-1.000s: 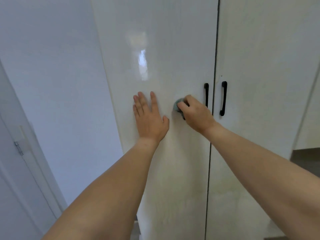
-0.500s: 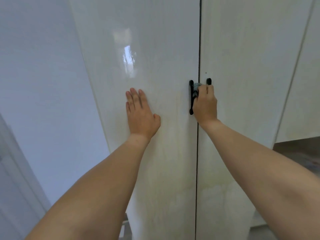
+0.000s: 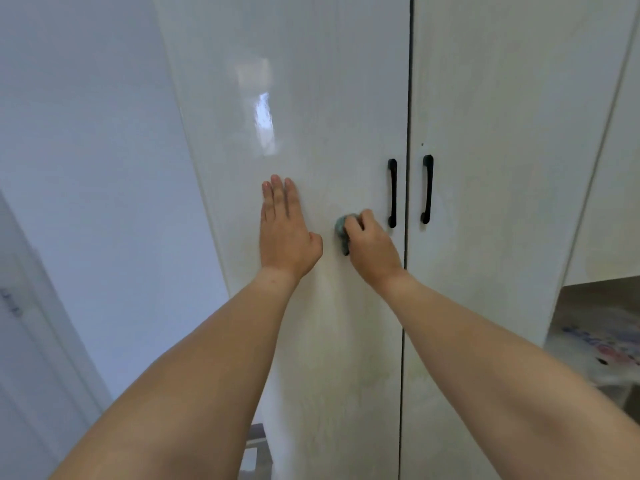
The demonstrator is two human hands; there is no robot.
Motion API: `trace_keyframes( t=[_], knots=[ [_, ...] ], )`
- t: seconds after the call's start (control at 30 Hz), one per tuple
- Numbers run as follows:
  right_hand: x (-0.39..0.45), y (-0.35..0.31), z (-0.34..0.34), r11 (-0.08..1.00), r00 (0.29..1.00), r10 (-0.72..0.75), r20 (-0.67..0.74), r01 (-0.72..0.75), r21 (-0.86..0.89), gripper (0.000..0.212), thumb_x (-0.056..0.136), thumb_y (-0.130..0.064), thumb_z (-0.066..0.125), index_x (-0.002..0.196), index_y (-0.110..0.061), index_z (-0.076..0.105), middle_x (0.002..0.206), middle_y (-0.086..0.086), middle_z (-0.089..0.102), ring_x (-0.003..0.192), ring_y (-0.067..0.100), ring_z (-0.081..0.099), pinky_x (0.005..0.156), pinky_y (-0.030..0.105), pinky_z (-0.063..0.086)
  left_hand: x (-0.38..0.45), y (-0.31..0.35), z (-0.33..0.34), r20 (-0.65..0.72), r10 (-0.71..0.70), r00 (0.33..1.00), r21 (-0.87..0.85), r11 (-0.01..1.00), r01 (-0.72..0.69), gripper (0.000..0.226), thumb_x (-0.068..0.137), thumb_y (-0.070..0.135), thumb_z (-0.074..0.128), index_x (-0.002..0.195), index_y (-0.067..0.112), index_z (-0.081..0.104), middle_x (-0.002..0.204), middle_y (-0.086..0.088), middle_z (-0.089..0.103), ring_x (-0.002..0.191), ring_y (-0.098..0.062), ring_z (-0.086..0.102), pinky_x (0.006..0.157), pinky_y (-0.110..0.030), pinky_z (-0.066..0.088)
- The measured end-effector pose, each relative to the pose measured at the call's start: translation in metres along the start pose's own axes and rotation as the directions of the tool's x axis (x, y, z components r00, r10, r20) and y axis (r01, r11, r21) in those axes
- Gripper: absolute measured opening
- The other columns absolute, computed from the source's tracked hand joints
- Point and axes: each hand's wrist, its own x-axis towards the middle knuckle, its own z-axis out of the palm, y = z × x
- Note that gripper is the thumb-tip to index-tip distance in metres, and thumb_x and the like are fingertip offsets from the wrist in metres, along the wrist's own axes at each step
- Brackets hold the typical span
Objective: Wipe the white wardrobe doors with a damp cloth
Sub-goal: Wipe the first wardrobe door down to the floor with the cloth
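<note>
Pressing flat on the left door [image 3: 311, 98], the left hand [image 3: 285, 233] has its palm against the panel, fingers together and pointing up, thumb out to the right — open, holding nothing. Right hand [image 3: 372, 247] is closed around a bunched grey-green cloth [image 3: 342, 230], knuckles toward the camera; the cloth pokes out on the hand's left side and touches the same door, just right of the left thumb, apart from it.

Cloth sits below and left of the left handle [image 3: 392, 192], near its lower end. Right handle [image 3: 427, 188] is on the right door [image 3: 502, 133], across the dark seam between the two doors. Both handles black, vertical, bar type.

Gloss reflection — a bright patch — shows high on the left door above the left hand. Pale wall [image 3: 86, 150] to the left of the wardrobe. Lower right: an open recess [image 3: 595, 341] with blurred contents; cannot tell what they are.
</note>
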Motion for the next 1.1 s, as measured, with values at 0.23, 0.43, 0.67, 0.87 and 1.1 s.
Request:
trace_keyframes(
  t=[0.23,0.43,0.67,0.87,1.1],
  knots=[
    [0.029,-0.021,0.003,0.973,0.965,0.226,-0.134,-0.216,0.079,0.009,0.096,-0.025,0.049,0.098,-0.021,0.056,0.096,0.001,0.057,0.08,0.019,0.056,0.067,0.042,0.051,-0.038,-0.053,-0.007,-0.048,-0.211,0.976,0.036,0.976,0.213,0.092,0.076,0.01,0.048,0.156,-0.002,0.005,0.162,-0.029,-0.001,0.151,-0.041,-0.005,0.124,-0.048,0.009],
    [-0.003,-0.067,0.042,0.968,0.966,-0.246,0.073,0.241,0.07,0.04,0.095,-0.051,0.029,0.111,-0.026,0.056,0.098,-0.006,0.046,0.083,0.019,0.048,0.07,0.032,0.037,-0.063,-0.084,-0.01,0.089,-0.286,0.954,-0.094,0.951,0.293,0.085,0.086,-0.003,0.045,0.155,-0.001,-0.003,0.165,-0.016,-0.009,0.153,-0.03,-0.001,0.124,-0.038,0.018],
    [0.027,-0.097,0.049,0.967,0.994,-0.082,-0.071,0.096,0.235,0.006,0.096,-0.026,0.055,0.097,-0.027,0.06,0.103,-0.006,0.06,0.089,0.009,0.056,0.078,0.029,0.047,-0.073,-0.098,-0.029,0.141,-0.332,0.933,-0.114,0.93,0.348,0.083,0.087,-0.004,0.042,0.159,0.012,0.004,0.167,-0.002,0.003,0.124,-0.033,0.053,0.088,-0.034,0.047],
    [0.027,-0.125,0.071,0.921,0.926,-0.377,0.039,0.37,0.119,0.012,0.089,-0.01,0.062,0.101,-0.007,0.062,0.105,0.014,0.058,0.091,0.029,0.055,0.063,0.039,0.053,-0.086,-0.126,-0.035,0.246,-0.363,0.899,-0.166,0.898,0.408,0.078,0.089,0.003,0.039,0.158,0.025,0.012,0.144,0.002,0.05,0.122,-0.025,0.053,0.094,-0.024,0.041],
    [0.048,-0.164,0.085,0.952,0.976,-0.216,-0.027,0.217,0.217,0.028,0.102,-0.02,0.045,0.12,-0.007,0.062,0.128,0.016,0.055,0.116,0.028,0.053,0.098,0.04,0.047,-0.089,-0.135,-0.031,0.131,-0.42,0.898,-0.257,0.86,0.44,0.068,0.09,-0.003,0.036,0.155,0.016,0.027,0.142,-0.001,0.056,0.12,-0.025,0.058,0.097,-0.03,0.045]
  ],
)
